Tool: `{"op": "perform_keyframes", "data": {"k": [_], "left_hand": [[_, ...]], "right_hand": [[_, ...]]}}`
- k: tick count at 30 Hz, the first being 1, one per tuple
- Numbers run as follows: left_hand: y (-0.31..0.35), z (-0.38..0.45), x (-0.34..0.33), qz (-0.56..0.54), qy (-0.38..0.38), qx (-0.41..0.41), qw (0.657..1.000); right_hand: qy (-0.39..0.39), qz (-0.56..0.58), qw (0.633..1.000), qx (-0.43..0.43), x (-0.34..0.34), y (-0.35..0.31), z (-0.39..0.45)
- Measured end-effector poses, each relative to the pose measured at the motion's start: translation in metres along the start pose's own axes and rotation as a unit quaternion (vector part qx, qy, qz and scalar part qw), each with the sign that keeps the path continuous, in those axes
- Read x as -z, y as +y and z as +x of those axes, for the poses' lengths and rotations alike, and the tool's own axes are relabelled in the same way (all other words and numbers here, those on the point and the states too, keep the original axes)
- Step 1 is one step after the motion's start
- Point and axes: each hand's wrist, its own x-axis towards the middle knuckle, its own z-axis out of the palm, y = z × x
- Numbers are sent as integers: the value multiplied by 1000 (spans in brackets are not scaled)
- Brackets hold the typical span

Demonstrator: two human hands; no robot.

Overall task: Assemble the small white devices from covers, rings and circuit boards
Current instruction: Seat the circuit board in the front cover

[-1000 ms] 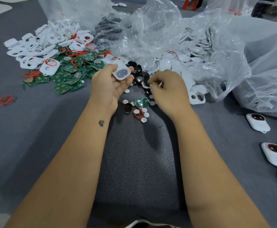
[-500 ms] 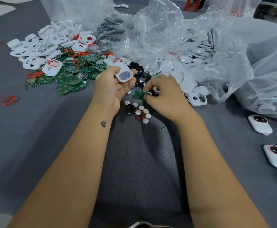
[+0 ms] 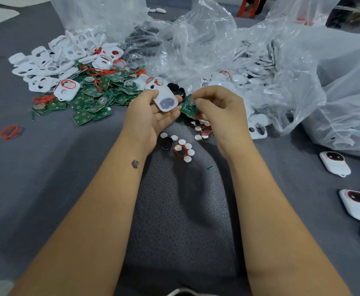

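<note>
My left hand (image 3: 148,118) holds a small white cover (image 3: 165,100) with a dark oval window, pinched between thumb and fingers. Just right of it, my right hand (image 3: 221,112) pinches a green circuit board (image 3: 188,107) with a round metal cell on it. The board's edge almost touches the cover. Below the hands lie small white discs (image 3: 185,146), a red ring (image 3: 180,151) and a black round piece (image 3: 166,143) on the grey cloth.
A heap of green circuit boards (image 3: 93,97), red rings and white covers (image 3: 46,63) lies at the back left. Crumpled clear plastic bags (image 3: 271,60) with white parts fill the back and right. Finished white devices (image 3: 335,163) lie at the right edge. A loose red ring (image 3: 9,131) lies far left.
My right hand has picked a green circuit board off the cloth and lifted it up beside the white cover. My left hand kept holding the cover, raised slightly.
</note>
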Motion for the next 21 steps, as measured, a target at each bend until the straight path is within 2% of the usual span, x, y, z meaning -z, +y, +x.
{"op": "perform_keyframes", "data": {"k": [7,13,18,21], "left_hand": [[0,-2,-2,-1,-24,24,999],[-2,-5,-4,8,-50,44,998],[-5,-4,-4,12,-61,17,998],[-7,-2,-3,24,-76,0,997]], "right_hand": [[18,51,999,-5,0,-2,2],[16,49,999,10,4,-2,1],[22,99,995,-15,4,-4,1],[19,55,998,-5,3,-3,2]]}}
